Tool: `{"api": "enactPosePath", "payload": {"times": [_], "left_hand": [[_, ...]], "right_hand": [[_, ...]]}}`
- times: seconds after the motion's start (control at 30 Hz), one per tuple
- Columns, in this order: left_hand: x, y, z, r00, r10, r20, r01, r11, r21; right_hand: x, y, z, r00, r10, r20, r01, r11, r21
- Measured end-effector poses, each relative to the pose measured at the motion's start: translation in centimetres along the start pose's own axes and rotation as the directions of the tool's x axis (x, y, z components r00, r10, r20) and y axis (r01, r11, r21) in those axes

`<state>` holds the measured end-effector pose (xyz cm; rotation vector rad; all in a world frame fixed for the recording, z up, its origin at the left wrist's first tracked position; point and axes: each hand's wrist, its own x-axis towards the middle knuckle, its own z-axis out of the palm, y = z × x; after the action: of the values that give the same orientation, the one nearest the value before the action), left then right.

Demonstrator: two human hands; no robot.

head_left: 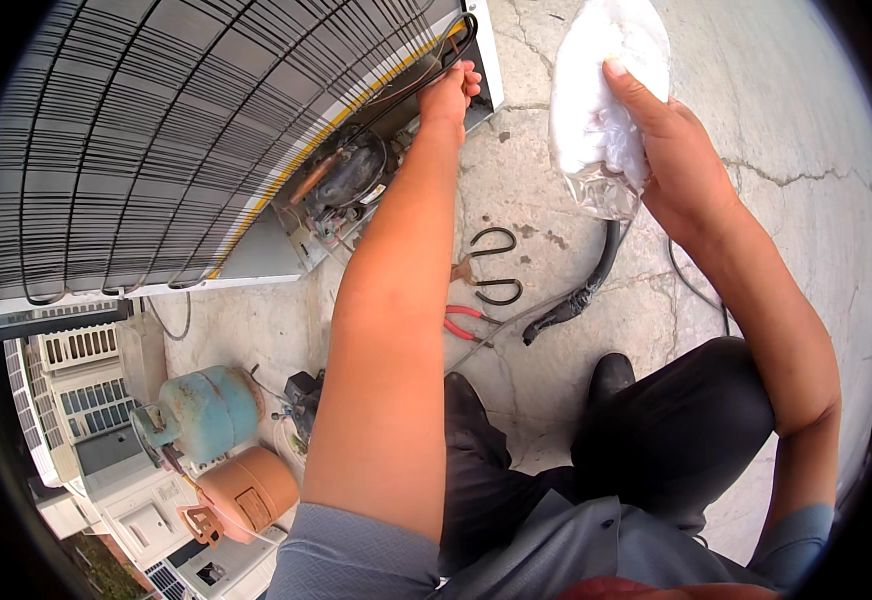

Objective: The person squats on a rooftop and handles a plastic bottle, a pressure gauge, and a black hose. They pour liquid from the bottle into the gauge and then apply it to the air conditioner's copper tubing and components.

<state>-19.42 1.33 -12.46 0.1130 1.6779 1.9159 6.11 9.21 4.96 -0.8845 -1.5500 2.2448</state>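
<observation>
Reaching forward, my left hand (446, 98) is in the lower corner of a refrigerator's back, beside thin tubing. Its fingers are curled; whatever they grip, if anything, is hidden. Nearby in the opening sits a black compressor (354, 170) with a copper-coloured tube on it. The black wire condenser grille (176, 130) covers the panel above my left arm. My right hand (684, 165) is raised at the upper right, closed on a clear plastic bag (611, 100) with white contents, thumb on its front.
On the cracked concrete lie black-handled snips (491, 275), red-handled pliers (468, 322) and a black hose (596, 285) with a wrapped end. At lower left are a teal gas cylinder (214, 412), an orange cylinder (251, 490) and white appliance casings (141, 530). A thin black cable (691, 285) runs beside my right knee.
</observation>
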Motion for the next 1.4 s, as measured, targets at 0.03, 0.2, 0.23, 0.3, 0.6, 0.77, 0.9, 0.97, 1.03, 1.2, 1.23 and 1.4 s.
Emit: {"api": "enactPosePath", "payload": {"times": [0.03,0.2,0.23,0.3,0.6,0.77,0.9,0.97,1.03,1.2,1.23,1.4], "left_hand": [[1.4,-1.3,-0.7,0.993,0.115,-0.035,-0.117,0.989,-0.093],[1.8,-2.5,0.2,0.795,0.541,-0.276,-0.516,0.841,0.163],[1.6,-1.8,0.5,0.829,0.525,-0.194,-0.518,0.851,0.085],[1.9,-1.0,0.1,0.864,0.502,-0.026,-0.503,0.862,-0.068],[-0.5,-2.3,-0.6,0.864,0.464,-0.195,-0.335,0.820,0.464],[0.7,-3.4,-1.9,0.845,0.513,-0.152,-0.365,0.760,0.538],[-0.7,-2.6,-1.6,0.827,0.552,-0.110,-0.402,0.716,0.571],[-1.0,-2.2,-1.1,0.747,0.664,-0.024,-0.526,0.613,0.590],[-0.1,-2.1,-1.0,0.752,0.657,0.040,-0.579,0.631,0.516],[2.1,-0.8,-1.5,0.814,0.578,0.058,-0.505,0.654,0.563],[2.3,-1.0,-1.7,0.819,0.570,0.063,-0.483,0.625,0.613],[3.2,0.2,-0.7,0.806,0.546,0.226,-0.591,0.731,0.340]], "right_hand": [[-0.6,0.0,-0.2,1.000,0.024,-0.001,-0.024,0.999,-0.047],[-4.4,1.1,-3.0,0.990,0.107,-0.088,-0.128,0.948,-0.292],[-4.8,1.3,-3.6,0.988,0.109,-0.112,-0.141,0.927,-0.347],[-4.6,2.0,-4.3,0.983,0.040,-0.177,-0.106,0.917,-0.385],[0.8,-1.5,-1.5,0.691,-0.694,-0.201,0.404,0.602,-0.689],[-0.3,-1.5,-1.7,0.688,-0.702,-0.185,0.383,0.568,-0.729],[-2.5,-4.3,-4.0,0.607,-0.775,-0.178,0.540,0.566,-0.623],[-4.9,-6.0,-3.3,0.513,-0.833,-0.208,0.647,0.534,-0.544],[-4.5,-1.1,-3.6,0.662,-0.731,-0.165,0.348,0.495,-0.796],[-2.9,-4.4,-1.4,0.589,-0.794,-0.152,0.602,0.557,-0.572],[-3.3,-4.4,-0.5,0.576,-0.804,-0.148,0.630,0.552,-0.547],[-2.4,0.5,0.4,0.863,-0.503,-0.053,0.315,0.616,-0.722]]}}
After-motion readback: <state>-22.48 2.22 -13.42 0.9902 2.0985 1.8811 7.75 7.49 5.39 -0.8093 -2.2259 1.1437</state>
